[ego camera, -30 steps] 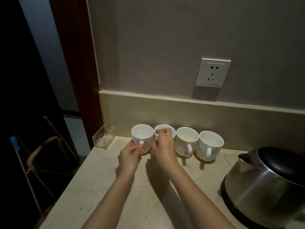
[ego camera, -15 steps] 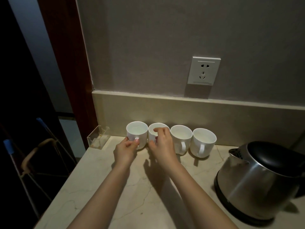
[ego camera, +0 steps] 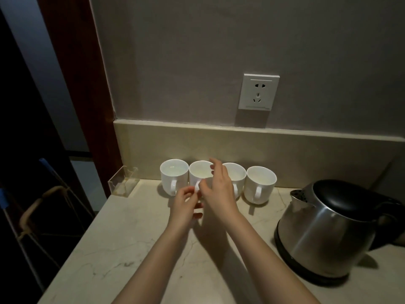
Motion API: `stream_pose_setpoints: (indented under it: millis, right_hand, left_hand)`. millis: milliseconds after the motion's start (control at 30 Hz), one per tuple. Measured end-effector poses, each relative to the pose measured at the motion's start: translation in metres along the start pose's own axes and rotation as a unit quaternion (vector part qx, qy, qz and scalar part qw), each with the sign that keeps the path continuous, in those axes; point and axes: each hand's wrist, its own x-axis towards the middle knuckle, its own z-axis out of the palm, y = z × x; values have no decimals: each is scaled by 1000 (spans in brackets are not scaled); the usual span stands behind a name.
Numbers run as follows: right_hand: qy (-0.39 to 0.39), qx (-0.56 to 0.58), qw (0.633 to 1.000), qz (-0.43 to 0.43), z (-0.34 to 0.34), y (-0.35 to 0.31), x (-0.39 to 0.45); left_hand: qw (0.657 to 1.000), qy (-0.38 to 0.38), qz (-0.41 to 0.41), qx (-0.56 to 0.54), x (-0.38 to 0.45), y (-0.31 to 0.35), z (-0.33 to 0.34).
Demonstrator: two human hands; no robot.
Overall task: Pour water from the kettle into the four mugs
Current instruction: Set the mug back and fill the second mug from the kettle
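A clear plastic holder [ego camera: 122,183] is seen at the counter's left edge, and beside it the four mugs [ego camera: 174,176] are lined up against the backsplash, handles forward. Both hands have been lifted off the two leftmost mugs since a moment ago: the left hand [ego camera: 186,207] is loosely curled and empty, the right hand [ego camera: 219,189] relaxed, gripping nothing. With arranging apparently finished, the kettle [ego camera: 333,231], untouched at far right, is judged next.
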Motion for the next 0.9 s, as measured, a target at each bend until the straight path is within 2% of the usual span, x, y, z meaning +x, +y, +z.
stream_pose_setpoints:
  millis: [267, 433, 667, 767, 900]
  right_hand:
    - [-12, 8, 1000, 3, -6, 10, -16]
    - [-11, 13, 1000, 8, -9, 12, -20]
    - [5, 14, 1000, 10, -24, 13, -24]
    - [-1, 16, 1000, 18, -28, 14, -25]
    - [-8, 21, 999, 30, -25, 16, -28]
  left_hand:
    - [997, -25, 5, 66, 2, -3, 5]
    - [994, -32, -34, 102, 7, -7, 12]
    - [994, -66, -62, 60, 2, 2, 32]
    - [995, -53, -47, 65, 4, -2, 31]
    - [996, 12, -5, 90, 1, -2, 20]
